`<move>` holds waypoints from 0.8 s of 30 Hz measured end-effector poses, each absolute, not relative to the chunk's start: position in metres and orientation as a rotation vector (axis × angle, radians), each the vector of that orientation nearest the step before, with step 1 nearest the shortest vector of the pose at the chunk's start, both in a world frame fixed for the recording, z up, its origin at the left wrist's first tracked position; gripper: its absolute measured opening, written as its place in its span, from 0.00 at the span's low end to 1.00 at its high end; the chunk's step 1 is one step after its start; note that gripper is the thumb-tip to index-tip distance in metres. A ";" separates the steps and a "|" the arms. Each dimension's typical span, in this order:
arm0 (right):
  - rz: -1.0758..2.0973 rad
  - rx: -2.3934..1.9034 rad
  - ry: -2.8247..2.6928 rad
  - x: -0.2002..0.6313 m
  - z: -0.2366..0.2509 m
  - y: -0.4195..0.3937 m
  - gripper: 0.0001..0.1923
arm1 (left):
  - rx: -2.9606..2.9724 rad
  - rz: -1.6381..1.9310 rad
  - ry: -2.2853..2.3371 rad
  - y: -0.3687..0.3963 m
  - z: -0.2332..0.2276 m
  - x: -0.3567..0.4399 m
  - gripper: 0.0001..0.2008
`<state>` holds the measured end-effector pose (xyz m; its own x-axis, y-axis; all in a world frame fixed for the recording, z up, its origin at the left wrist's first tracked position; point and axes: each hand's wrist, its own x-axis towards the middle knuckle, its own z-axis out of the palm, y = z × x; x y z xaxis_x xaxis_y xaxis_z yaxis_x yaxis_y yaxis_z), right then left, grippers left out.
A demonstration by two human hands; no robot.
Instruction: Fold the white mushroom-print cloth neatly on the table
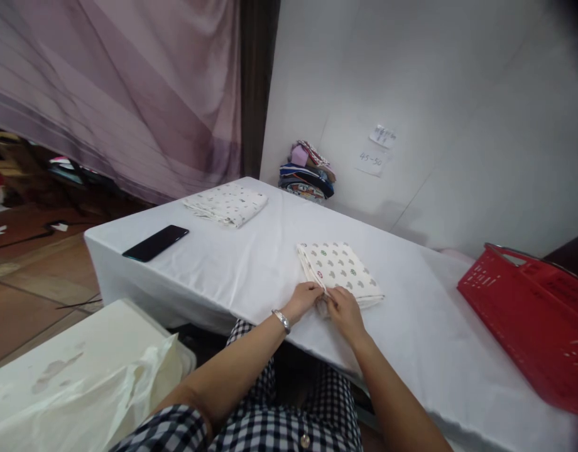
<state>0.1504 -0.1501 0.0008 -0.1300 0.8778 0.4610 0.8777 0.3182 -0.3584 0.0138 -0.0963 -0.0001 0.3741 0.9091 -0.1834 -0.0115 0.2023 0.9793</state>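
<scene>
**Both hands at the near corner of a folded printed cloth**

Far left: white bin with a pale plastic bag draped over it, beside the table's near-left corner. On the table, covered in a white sheet, a black phone lies flat near the left edge. Behind it, a second folded cloth, pale with small marks.

Centre: folded printed cloth, cream with small grey-green motifs and one or two red ones. Lies flat near the table's front edge. Roughly rectangular; long axis runs from far-left to near-right, the near end pointing toward the person.

Left hand, bracelet on wrist, fingers curled, pinching the cloth's near-left edge. Right hand just beside it, fingers bent down onto the near corner; whether it pinches or only presses, cannot tell. The two hands nearly touch.

Back, against the wall: stack of coloured fabrics. Right of it, two paper notes stuck to the wall; the lower reads "45-50", the upper too small to read.

Far right: red plastic basket on the table, well apart from the hands.
</scene>
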 end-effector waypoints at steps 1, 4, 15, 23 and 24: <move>0.057 -1.529 -1.942 0.152 0.001 -0.149 0.13 | 1.200 0.805 1.008 -0.094 0.000 0.012 0.09; 0.188 -1.516 -1.734 0.155 0.003 -0.144 0.12 | 1.242 0.800 1.146 -0.083 -0.003 0.008 0.07; 0.200 -1.457 -1.682 0.156 0.001 -0.147 0.11 | 1.404 0.760 1.405 -0.045 -0.010 0.017 0.10; -0.117 -1.381 -2.065 0.152 -0.013 -0.147 0.12 | 1.577 0.615 1.447 -0.039 -0.004 0.020 0.12; -0.151 -1.379 -2.101 0.153 -0.014 -0.147 0.12 | 1.583 0.607 1.451 -0.039 -0.004 0.019 0.12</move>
